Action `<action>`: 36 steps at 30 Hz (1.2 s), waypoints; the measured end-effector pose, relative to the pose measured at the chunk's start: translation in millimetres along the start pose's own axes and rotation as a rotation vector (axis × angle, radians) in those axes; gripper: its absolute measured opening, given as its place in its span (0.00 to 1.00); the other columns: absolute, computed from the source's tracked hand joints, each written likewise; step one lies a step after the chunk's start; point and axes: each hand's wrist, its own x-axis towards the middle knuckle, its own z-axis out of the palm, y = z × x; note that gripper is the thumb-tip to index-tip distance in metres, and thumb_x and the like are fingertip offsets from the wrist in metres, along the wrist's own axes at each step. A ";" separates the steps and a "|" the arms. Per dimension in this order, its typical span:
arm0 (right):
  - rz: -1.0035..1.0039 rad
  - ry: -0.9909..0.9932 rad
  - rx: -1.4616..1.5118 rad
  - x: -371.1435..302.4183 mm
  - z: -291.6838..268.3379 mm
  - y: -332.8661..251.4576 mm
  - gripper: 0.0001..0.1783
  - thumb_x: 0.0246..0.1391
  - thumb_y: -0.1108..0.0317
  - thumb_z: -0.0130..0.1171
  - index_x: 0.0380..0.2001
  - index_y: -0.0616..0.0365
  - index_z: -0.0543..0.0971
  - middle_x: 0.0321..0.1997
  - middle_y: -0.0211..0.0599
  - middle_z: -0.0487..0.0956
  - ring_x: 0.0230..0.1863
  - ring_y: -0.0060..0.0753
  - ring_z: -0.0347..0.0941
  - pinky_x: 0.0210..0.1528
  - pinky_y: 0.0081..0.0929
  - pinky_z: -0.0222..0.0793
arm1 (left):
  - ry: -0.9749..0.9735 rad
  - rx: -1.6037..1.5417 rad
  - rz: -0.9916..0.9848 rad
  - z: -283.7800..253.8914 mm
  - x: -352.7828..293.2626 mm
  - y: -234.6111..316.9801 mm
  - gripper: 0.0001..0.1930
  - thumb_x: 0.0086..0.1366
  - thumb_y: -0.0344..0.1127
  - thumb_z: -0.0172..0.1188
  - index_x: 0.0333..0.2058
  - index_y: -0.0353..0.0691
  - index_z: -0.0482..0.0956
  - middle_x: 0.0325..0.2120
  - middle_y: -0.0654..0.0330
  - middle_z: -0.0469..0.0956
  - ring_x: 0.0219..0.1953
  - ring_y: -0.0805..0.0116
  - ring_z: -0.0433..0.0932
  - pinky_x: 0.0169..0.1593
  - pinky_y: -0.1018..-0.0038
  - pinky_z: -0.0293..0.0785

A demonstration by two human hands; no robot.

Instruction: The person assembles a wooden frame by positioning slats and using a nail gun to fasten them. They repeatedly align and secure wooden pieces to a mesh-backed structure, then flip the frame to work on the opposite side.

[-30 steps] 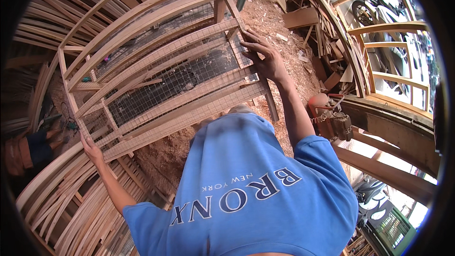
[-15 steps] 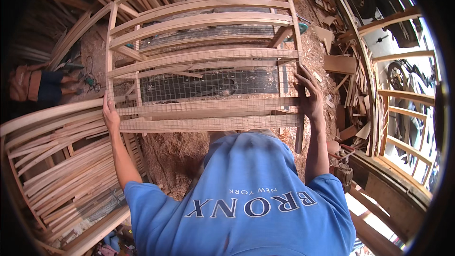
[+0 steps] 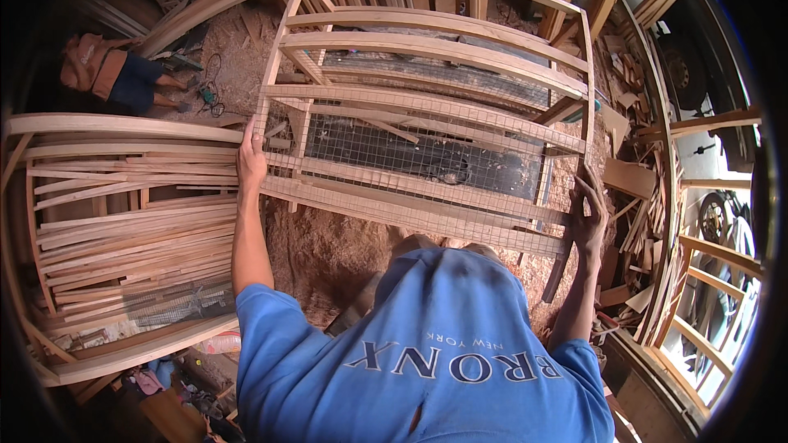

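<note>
I hold a large wooden frame with several slightly bowed crossbars in front of me. Wire mesh covers its nearer part. My left hand is closed around the frame's left side bar, its thumb along the wood. On the opposite side, my right hand grips the near right corner with bent fingers. A dark narrow strip juts toward me below that hand. The frame's right end sits lower in the picture than its left. Through the mesh a dark flat surface with wood shavings shows.
Left stands another wooden frame beside stacked slats. A person is at the far left, near a green tool with a cable. Shavings cover the floor. Offcuts pile along the right; long boards lean at the back.
The view has swung left, so the surroundings sit farther right. The wooden frame has turned slightly clockwise in the picture, its right end lower. Both hands keep their hold.
</note>
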 end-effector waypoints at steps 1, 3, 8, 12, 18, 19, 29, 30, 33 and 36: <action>0.019 -0.021 0.006 0.4 -2.6 0.1 0.19 0.56 0.84 0.62 0.51 0.63 0.81 0.63 0.49 0.77 0.67 0.46 0.71 0.67 0.36 0.66 | -0.020 -0.001 -0.019 -0.2 0.2 -1.7 0.26 0.78 0.48 0.36 0.70 0.50 0.62 0.60 0.47 0.74 0.55 0.45 0.78 0.58 0.56 0.71; 0.106 -0.071 0.050 1.7 -10.0 1.9 0.19 0.55 0.82 0.62 0.51 0.62 0.81 0.64 0.47 0.77 0.67 0.44 0.71 0.67 0.35 0.65 | -0.065 -0.005 -0.086 -2.1 1.5 -4.3 0.26 0.79 0.49 0.35 0.70 0.51 0.62 0.57 0.48 0.76 0.51 0.48 0.80 0.57 0.57 0.72; 0.289 -0.102 -0.052 16.9 -21.9 -7.3 0.21 0.58 0.77 0.62 0.56 0.57 0.80 0.64 0.44 0.77 0.66 0.40 0.72 0.65 0.34 0.69 | -0.096 -0.243 -0.113 -8.3 1.4 0.5 0.23 0.78 0.41 0.44 0.69 0.50 0.64 0.66 0.48 0.69 0.66 0.50 0.68 0.67 0.60 0.64; 0.267 -0.045 -0.435 30.9 -16.0 -75.7 0.22 0.60 0.71 0.63 0.58 0.55 0.79 0.70 0.39 0.72 0.59 0.33 0.77 0.53 0.31 0.77 | -0.161 -0.127 -0.178 -9.3 -0.2 1.7 0.25 0.79 0.41 0.41 0.72 0.59 0.57 0.66 0.48 0.68 0.52 0.51 0.80 0.33 0.71 0.73; 0.066 -0.160 -0.202 39.1 122.6 -251.0 0.28 0.57 0.63 0.68 0.61 0.49 0.77 0.71 0.39 0.70 0.70 0.45 0.67 0.70 0.44 0.66 | -0.092 -0.221 0.043 -2.9 3.2 -12.1 0.25 0.78 0.38 0.43 0.72 0.55 0.58 0.65 0.47 0.68 0.57 0.46 0.78 0.44 0.59 0.82; -0.017 -0.209 -0.235 47.1 151.7 -275.4 0.31 0.55 0.62 0.69 0.62 0.51 0.75 0.71 0.42 0.69 0.70 0.47 0.66 0.70 0.44 0.65 | -0.106 -0.285 0.031 -2.4 3.1 -15.0 0.25 0.78 0.38 0.44 0.71 0.53 0.59 0.64 0.46 0.70 0.58 0.45 0.77 0.49 0.56 0.80; -0.300 -0.266 -0.402 155.5 375.3 -355.6 0.28 0.69 0.52 0.50 0.65 0.56 0.71 0.66 0.47 0.73 0.68 0.47 0.67 0.70 0.45 0.58 | -0.238 -0.599 0.102 -6.0 20.0 -42.4 0.24 0.73 0.44 0.55 0.65 0.44 0.69 0.62 0.46 0.73 0.62 0.44 0.73 0.63 0.55 0.72; -0.246 -0.308 -0.391 151.9 379.9 -352.8 0.28 0.69 0.52 0.49 0.65 0.56 0.71 0.63 0.45 0.75 0.65 0.46 0.69 0.68 0.44 0.59 | -0.293 -0.653 0.065 -5.3 22.2 -48.5 0.25 0.74 0.46 0.55 0.65 0.44 0.70 0.61 0.47 0.73 0.62 0.45 0.73 0.62 0.54 0.72; -0.282 -0.250 -0.349 145.5 389.2 -349.1 0.25 0.68 0.55 0.52 0.62 0.54 0.73 0.55 0.40 0.79 0.59 0.43 0.73 0.62 0.41 0.61 | -0.306 -0.849 -0.002 6.1 31.3 -77.8 0.27 0.75 0.55 0.49 0.65 0.48 0.71 0.56 0.52 0.79 0.55 0.53 0.80 0.55 0.57 0.78; -0.281 -0.250 -0.334 148.7 389.0 -351.2 0.24 0.67 0.55 0.53 0.62 0.53 0.73 0.53 0.38 0.81 0.57 0.43 0.73 0.62 0.41 0.61 | -0.316 -1.196 -0.245 32.1 41.3 -125.6 0.20 0.77 0.48 0.51 0.58 0.44 0.77 0.41 0.61 0.85 0.35 0.74 0.83 0.38 0.74 0.80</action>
